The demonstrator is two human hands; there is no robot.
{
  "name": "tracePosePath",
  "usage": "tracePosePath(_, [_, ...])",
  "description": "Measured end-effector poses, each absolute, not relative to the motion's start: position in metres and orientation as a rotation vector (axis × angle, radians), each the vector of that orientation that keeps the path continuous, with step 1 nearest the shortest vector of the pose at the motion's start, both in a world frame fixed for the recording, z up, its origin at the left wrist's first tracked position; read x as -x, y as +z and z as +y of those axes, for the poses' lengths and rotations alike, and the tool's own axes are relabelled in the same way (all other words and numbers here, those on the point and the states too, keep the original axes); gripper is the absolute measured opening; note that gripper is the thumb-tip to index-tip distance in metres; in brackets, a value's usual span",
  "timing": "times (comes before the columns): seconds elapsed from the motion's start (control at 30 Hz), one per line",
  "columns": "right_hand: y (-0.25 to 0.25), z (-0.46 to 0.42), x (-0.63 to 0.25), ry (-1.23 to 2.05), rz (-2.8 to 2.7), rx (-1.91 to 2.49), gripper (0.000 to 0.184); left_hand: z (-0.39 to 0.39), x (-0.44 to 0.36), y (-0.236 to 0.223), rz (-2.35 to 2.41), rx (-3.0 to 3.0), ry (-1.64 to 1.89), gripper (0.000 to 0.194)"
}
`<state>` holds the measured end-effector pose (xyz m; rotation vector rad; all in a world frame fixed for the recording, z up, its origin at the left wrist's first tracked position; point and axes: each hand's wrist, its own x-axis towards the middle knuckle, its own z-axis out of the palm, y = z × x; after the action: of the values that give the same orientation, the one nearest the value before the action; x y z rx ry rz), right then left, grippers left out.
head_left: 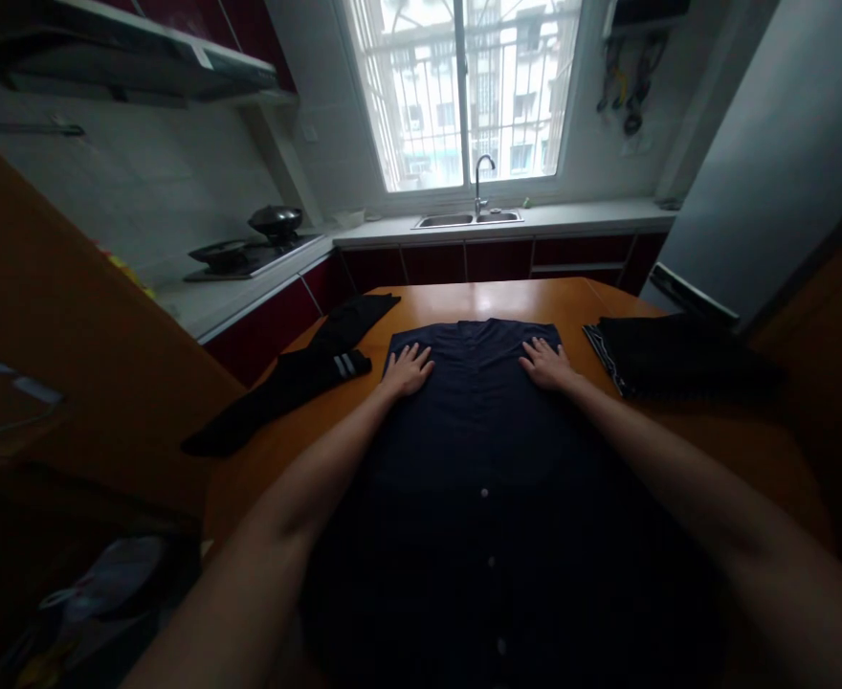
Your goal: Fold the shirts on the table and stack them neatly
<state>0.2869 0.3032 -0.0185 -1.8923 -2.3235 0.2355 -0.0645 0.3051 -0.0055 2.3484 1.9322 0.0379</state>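
A dark navy button-up shirt (456, 431) lies spread flat on the wooden table, with light buttons down its middle. My left hand (408, 369) rests flat on its far left part, fingers spread. On the far right part lies my right hand (545, 365), also palm down with the fingers apart. Neither hand grips the cloth. The near part of the shirt fades into shadow, so its lower edge is hard to make out.
Left of the shirt lies a black garment (306, 378) with pale stripes. A stack of dark folded cloth (679, 354) sits at the right on the wooden table (428, 299). Beyond are a sink (446, 221), a stove with pans (276, 221) and a fridge (772, 163).
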Motion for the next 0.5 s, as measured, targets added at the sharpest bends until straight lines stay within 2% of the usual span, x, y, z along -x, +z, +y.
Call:
tracePosePath(0.07, [-0.016, 0.306, -0.272, 0.19, -2.377, 1.762, 0.066, 0.316, 0.056, -0.006, 1.81, -2.425, 0.026, 0.064])
tracePosePath(0.13, [-0.014, 0.302, -0.247, 0.181, -2.544, 1.429, 0.065, 0.326, 0.045, -0.007, 1.646, -2.533, 0.027, 0.062])
tracePosePath(0.2, [-0.014, 0.297, -0.221, 0.274, -2.731, 1.05, 0.064, 0.339, 0.037, -0.009, 1.56, -2.601, 0.027, 0.06])
tracePosePath(0.27, [-0.015, 0.299, -0.204, 0.337, -2.811, 0.869, 0.066, 0.355, 0.034, -0.009, 1.56, -2.62, 0.022, 0.058])
tracePosePath(0.5, [-0.019, 0.372, -0.209, 0.289, -2.745, 1.075, 0.065, 0.424, 0.04, -0.016, 1.631, -2.577, 0.039, 0.059])
